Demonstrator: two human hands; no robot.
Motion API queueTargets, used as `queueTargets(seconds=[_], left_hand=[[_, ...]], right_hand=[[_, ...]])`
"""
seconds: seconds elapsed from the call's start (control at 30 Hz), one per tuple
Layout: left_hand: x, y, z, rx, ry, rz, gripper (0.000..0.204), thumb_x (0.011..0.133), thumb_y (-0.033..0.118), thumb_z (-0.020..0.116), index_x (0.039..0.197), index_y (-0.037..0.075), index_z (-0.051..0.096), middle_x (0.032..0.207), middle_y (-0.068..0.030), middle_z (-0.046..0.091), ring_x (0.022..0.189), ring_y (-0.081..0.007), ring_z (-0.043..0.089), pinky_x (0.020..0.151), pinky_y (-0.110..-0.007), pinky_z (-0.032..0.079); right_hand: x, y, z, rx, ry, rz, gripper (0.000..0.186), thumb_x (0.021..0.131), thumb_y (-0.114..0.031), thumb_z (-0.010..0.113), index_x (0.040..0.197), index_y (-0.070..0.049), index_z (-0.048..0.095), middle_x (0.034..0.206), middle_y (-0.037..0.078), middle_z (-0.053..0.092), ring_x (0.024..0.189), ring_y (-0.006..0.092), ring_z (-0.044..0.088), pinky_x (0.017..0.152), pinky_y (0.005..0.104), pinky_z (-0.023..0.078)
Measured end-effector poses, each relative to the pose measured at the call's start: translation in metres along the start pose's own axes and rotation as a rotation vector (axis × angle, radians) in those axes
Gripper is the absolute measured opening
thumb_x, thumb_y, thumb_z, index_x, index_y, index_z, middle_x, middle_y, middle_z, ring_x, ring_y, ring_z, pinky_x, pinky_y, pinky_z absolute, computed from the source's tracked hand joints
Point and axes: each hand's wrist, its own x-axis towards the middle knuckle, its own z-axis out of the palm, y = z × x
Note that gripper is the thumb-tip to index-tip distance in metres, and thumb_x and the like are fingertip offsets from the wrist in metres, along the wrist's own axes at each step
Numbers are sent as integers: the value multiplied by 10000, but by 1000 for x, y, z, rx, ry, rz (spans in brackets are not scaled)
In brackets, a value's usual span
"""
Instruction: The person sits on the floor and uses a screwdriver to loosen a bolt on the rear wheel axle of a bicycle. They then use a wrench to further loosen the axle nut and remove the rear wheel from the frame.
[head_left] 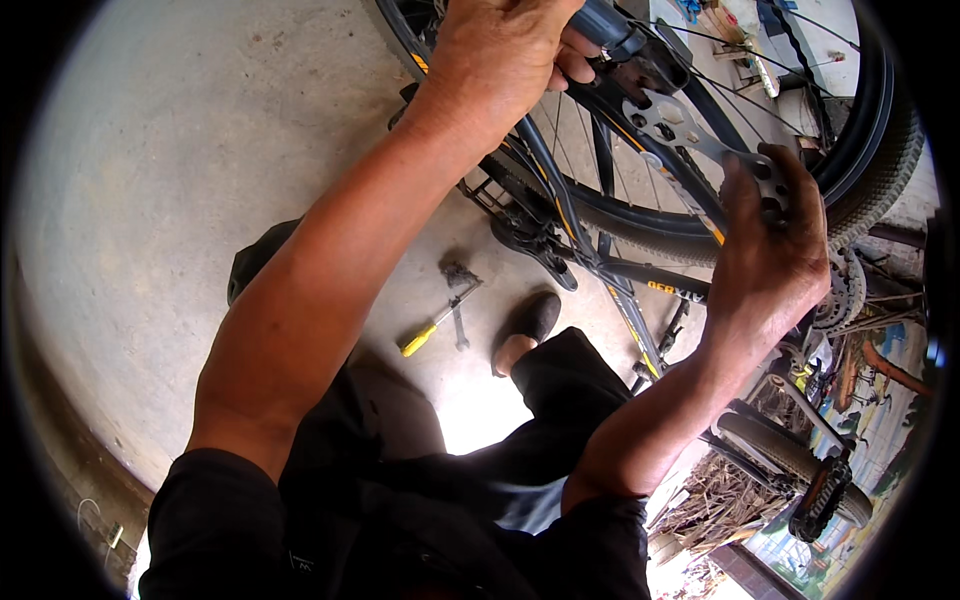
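On a concrete floor [200,150], our right fingers [802,190] pinch a flat metal wrench [692,135] over a bicycle [555,190]; our left fingers [572,65] seem curled round a dark cylinder [605,25], partly cut off. Work looks under way; what remains isn't visible.

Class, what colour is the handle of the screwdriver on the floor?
The handle is yellow, seen in the head view.

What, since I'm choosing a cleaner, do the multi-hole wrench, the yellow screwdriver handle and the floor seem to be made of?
Multi-hole wrench: metal, likely steel; flat plate, silvery with a soft sheen.
Yellow screwdriver handle: probably plastic, going by its uniform bright colour; its finish is too small to judge.
Floor: apparently concrete, mostly matte, grey and stained.
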Motion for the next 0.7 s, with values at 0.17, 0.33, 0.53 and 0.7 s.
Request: queueTargets(seconds=[0.17,0.33,0.53,0.7], left_hand=[[0,-2,-2,-16,24,-7,387,1056,406,592,954,37,648,742,-43,673,580,-115,626,499,-240,469],[0,-1,-1,3,20,15,387,1052,412,595,941,44,636,763,-50,682,591,-120,637,509,-240,476],[-1,0,-1,12,26,0,399,1051,421,595,945,39,637,766,-51,683,583,-117,626,505,-237,469],[-1,1,-1,-10,3,-29,406,1046,427,604,949,34,638,759,-47,679,577,-114,623,497,-236,466]], right_hand=[[-5,1,0,3,4,51,258,849,-106,826,1083,-17,765,933,85,753,816,135,703,760,288,557],[-5,5,-3,6,-34,32,266,850,-105,828,1080,7,757,917,97,751,798,131,701,745,288,556],[-10,10,-4,-62,-61,68,288,862,-137,839,1079,27,744,878,104,744,772,121,683,737,267,544],[-14,19,-3,65,-68,76,299,861,-146,846,1078,28,736,853,93,736,763,128,678,730,265,537]])
